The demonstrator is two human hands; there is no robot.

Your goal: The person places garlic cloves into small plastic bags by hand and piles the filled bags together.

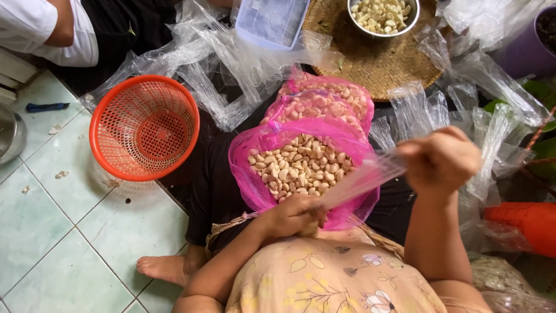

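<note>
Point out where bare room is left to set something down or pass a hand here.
The pale green tiled floor is bare below the round orange plastic basket, left of the bare foot. It is crowded elsewhere: clear plastic bags cover the middle and right, around the pink plastic bag of peeled cloves and the woven round tray. Both the left hand and right hand grip a clear bag.

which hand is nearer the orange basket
Left. The left hand sits at the near rim of the pink bag, right of the orange basket. The right hand is farther right, beyond the bag, pinching a clear plastic bag.
</note>
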